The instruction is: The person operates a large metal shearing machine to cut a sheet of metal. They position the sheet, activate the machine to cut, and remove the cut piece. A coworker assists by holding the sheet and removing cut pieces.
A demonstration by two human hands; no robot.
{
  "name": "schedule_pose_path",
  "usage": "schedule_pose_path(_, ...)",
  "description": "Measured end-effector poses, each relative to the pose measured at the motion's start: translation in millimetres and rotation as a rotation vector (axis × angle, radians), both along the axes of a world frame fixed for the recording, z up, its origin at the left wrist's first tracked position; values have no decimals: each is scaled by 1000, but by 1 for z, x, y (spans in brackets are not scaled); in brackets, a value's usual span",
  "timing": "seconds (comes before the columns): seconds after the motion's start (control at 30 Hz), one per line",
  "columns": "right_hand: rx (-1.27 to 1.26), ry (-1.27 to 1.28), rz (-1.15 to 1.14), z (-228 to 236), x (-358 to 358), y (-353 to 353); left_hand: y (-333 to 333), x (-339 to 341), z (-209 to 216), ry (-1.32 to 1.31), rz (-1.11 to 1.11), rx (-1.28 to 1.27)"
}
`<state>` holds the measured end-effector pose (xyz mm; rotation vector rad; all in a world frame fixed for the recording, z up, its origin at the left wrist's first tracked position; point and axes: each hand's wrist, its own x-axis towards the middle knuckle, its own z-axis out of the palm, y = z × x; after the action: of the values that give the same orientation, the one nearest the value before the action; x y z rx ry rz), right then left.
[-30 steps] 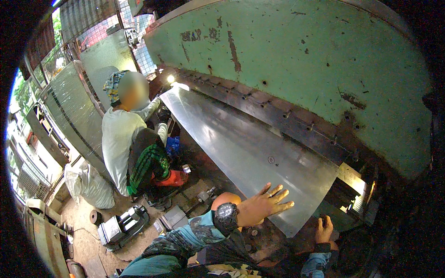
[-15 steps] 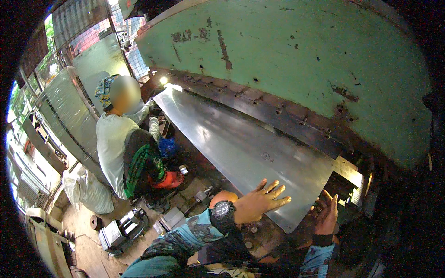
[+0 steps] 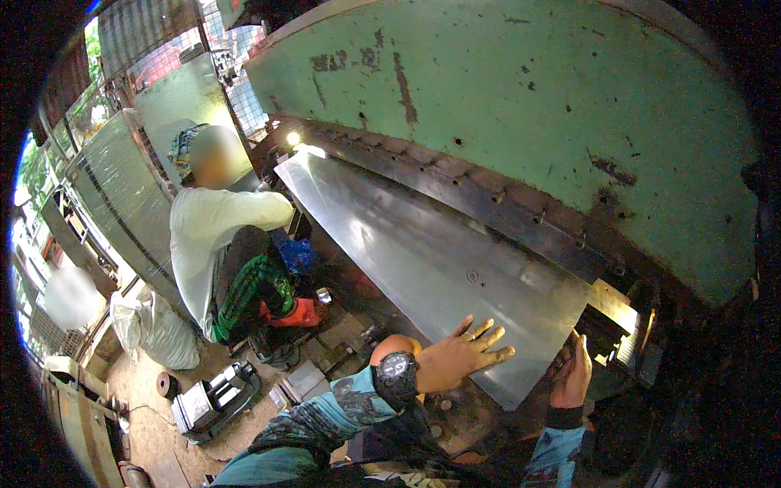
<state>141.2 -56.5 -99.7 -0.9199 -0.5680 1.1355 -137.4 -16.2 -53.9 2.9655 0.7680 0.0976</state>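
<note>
One metal sheet [image 3: 423,252], lying lengthwise below green machine panel [image 3: 504,106], long side by bolted dark bar [image 3: 521,229], likely for alignment. Spread flat over near end: left hand [image 3: 455,360], fingers apart, grip released, probably for steadying from above. Upright at right edge: right hand [image 3: 571,378], probably for guiding; grip closed on edge or only beside it, cannot tell. Squatting by far end: co-worker [image 3: 220,224], likely for support there, hands hard to make out.

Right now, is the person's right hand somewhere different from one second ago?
Yes. Judged against the green machine, the right hand has moved up and closer, and is now by the metal sheet's right edge.
</note>
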Motion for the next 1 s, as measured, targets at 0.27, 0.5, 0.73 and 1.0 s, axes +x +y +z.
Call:
schedule_pose_path(0.27,178,-558,-148,-6,3,10,-7,-3,34,30,-3,-113)
schedule_pose_path(0.5,118,-125,-168,-21,-3,44,-10,7,45,-5,43,-116)
schedule_pose_path(0.73,156,-173,-152,-24,1,55,-19,8,41,-5,57,-110)
schedule_pose_path(1.0,146,-114,-223,-22,-3,69,-21,10,41,-29,98,-102)
